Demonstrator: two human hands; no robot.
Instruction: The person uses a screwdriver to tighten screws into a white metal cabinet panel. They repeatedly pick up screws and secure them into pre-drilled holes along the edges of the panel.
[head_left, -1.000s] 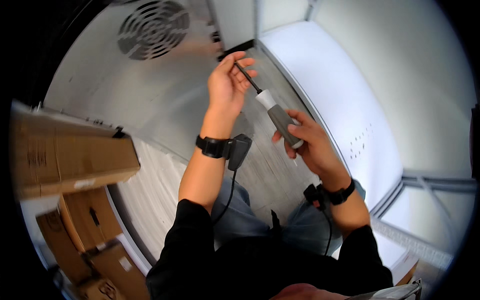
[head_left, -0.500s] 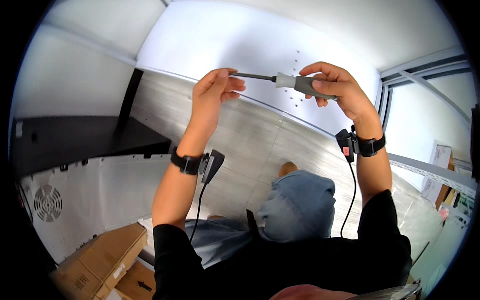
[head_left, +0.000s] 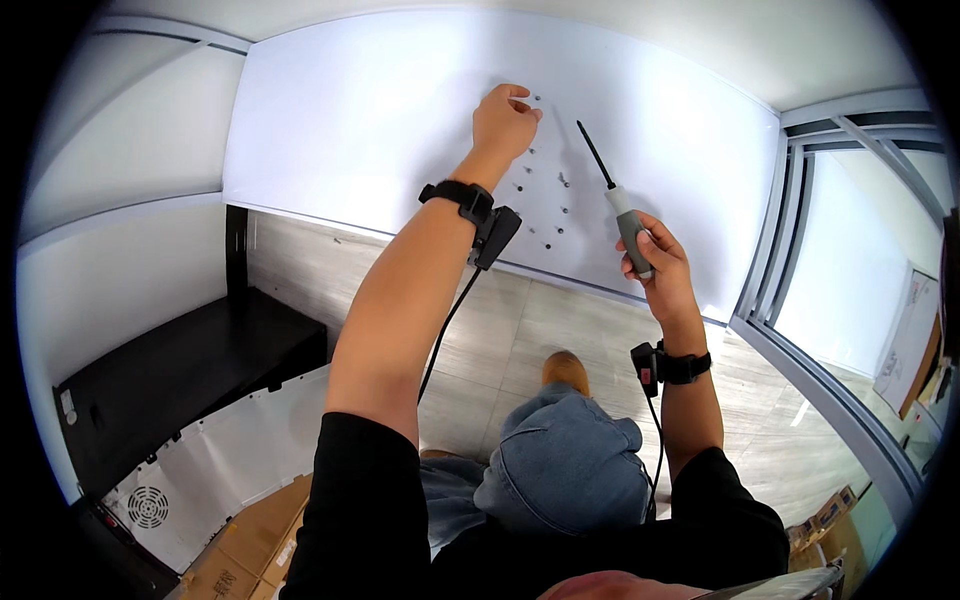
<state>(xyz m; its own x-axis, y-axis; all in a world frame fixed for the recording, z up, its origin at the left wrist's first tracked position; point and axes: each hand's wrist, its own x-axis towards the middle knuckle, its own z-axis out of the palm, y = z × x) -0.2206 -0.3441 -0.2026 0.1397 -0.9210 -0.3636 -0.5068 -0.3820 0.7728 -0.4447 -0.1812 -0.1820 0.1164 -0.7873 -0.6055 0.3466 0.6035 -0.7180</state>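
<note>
Since the earlier frame, the left hand [head_left: 503,118] is being taken off the screwdriver [head_left: 617,201] and reached up to the screws [head_left: 545,205] in the white panel [head_left: 350,140], fingers curled. The right hand [head_left: 658,262] is being kept clenched around the grey handle; stiff and light, the tool is best gripped there.

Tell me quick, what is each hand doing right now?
Left hand: fingers curled at the small screws on the white panel; whether it pinches one cannot be told.
Right hand: closed around the screwdriver handle.
</note>
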